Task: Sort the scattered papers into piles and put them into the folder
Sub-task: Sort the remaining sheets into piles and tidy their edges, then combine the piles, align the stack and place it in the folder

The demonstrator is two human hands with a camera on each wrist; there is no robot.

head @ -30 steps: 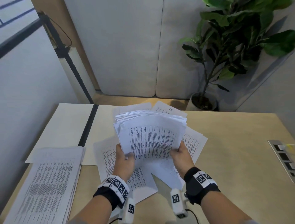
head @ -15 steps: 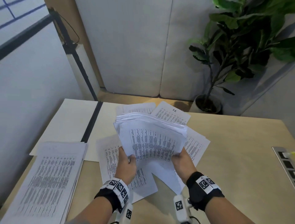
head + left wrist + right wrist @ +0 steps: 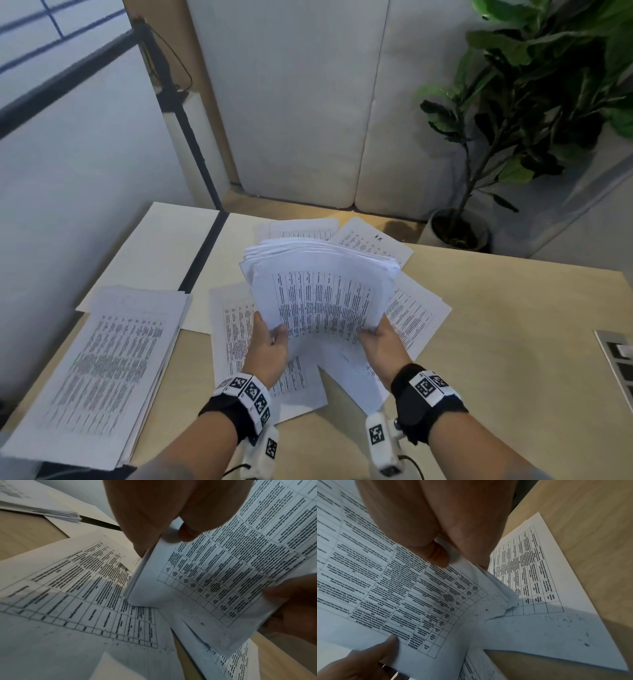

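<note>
A thick stack of printed sheets (image 3: 322,294) stands tilted above the table, held between both hands. My left hand (image 3: 269,346) grips its lower left edge, thumb on the front (image 3: 188,532). My right hand (image 3: 380,342) grips the lower right edge, thumb on the printed side (image 3: 436,555). The stack (image 3: 223,568) bends in the middle. Loose sheets (image 3: 239,342) lie scattered on the table under it. A sorted pile (image 3: 102,370) lies at the left. The open cream folder (image 3: 164,246) with a dark spine lies at the back left.
The light wooden table (image 3: 513,342) has a bare area at the right, with a socket panel (image 3: 616,356) at its right edge. A potted plant (image 3: 459,229) stands behind the table's far edge. A white wall runs along the left.
Both hands have kept their grip on the stack and hold it in much the same spot. The head view has tilted slightly upward.
</note>
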